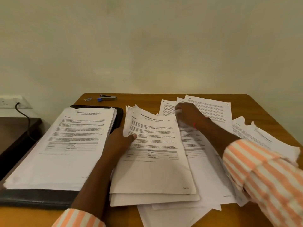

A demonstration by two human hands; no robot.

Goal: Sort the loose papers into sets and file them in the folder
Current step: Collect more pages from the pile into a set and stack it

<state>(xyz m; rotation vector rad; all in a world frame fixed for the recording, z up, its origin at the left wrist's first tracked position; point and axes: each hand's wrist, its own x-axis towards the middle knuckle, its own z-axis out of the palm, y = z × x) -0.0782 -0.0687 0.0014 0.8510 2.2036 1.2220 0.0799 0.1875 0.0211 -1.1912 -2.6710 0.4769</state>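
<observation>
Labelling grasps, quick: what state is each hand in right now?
Left hand: grips the left edge of the white printed paper set, thumb on top.
Right hand: on the loose white sheets; grip cannot be told.

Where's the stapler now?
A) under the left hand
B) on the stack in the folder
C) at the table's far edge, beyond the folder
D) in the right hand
C: the stapler lies untouched on the table near its far edge, beyond the folder.
</observation>
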